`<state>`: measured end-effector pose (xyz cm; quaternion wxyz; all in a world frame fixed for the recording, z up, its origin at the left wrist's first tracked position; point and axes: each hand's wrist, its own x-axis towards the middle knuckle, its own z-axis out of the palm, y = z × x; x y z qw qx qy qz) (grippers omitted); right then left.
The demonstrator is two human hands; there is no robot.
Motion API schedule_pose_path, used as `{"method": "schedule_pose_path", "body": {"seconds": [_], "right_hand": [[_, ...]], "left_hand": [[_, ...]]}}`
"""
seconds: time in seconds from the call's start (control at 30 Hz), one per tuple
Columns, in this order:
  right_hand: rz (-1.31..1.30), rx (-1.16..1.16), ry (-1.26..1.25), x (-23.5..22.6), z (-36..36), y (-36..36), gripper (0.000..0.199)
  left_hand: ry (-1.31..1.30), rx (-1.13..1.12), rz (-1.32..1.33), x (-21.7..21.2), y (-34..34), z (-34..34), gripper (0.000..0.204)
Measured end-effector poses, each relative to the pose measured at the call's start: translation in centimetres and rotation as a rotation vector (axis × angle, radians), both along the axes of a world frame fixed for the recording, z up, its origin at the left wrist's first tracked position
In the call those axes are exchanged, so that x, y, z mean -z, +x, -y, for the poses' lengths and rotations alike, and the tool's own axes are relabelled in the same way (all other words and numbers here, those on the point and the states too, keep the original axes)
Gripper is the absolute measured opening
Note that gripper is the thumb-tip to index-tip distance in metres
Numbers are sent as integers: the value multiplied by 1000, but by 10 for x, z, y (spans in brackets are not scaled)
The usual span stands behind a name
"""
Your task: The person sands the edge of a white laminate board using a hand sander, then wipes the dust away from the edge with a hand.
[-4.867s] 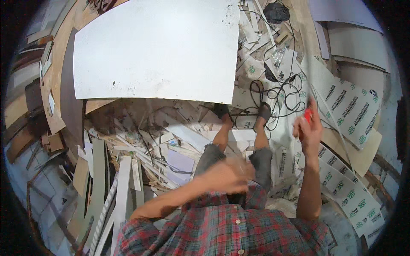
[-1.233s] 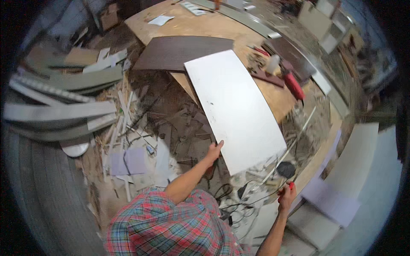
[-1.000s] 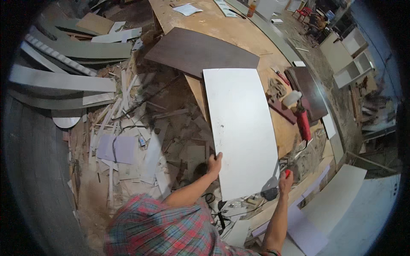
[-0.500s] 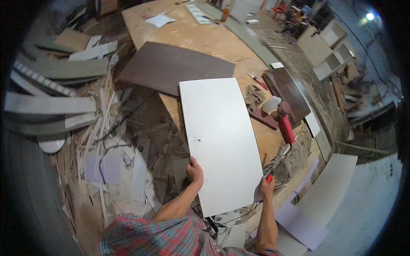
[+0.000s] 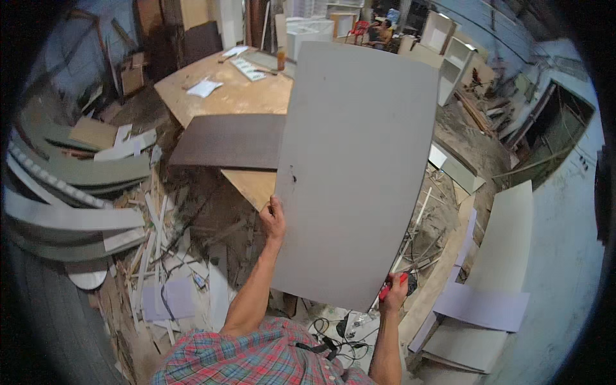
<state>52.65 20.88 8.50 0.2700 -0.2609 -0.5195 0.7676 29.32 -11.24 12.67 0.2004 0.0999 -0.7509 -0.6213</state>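
Observation:
A large flat panel (image 5: 359, 173), white but greyish in this light, is tilted up in front of me. My left hand (image 5: 273, 221) is closed on its left edge, thumb up, just below a small dark chipped spot. My right hand (image 5: 393, 295) grips the lower right corner and also holds a small red tool (image 5: 384, 292), whose kind I cannot make out. Behind the white panel, a dark brown panel (image 5: 224, 141) lies on the plywood worktable (image 5: 256, 99). The raised panel hides much of the tabletop.
Offcuts and strips (image 5: 151, 256) litter the floor at left, beside stacked curved boards (image 5: 77, 215). Cables (image 5: 350, 346) lie near my waist. Long pale boards (image 5: 500, 244) lean at right by the wall. A person (image 5: 383, 35) sits far back, near pale open cabinets (image 5: 455, 67).
The white panel has been lifted and tilted up, its far end now higher and covering the power tool and items on the table. My view has risen toward the room's back.

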Motion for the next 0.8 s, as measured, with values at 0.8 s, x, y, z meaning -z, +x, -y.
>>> {"method": "schedule_pose_path", "body": {"seconds": [0.8], "right_hand": [[40, 535, -897, 144, 107, 49, 19]], "left_hand": [[-808, 664, 302, 90, -49, -69, 61]]}}
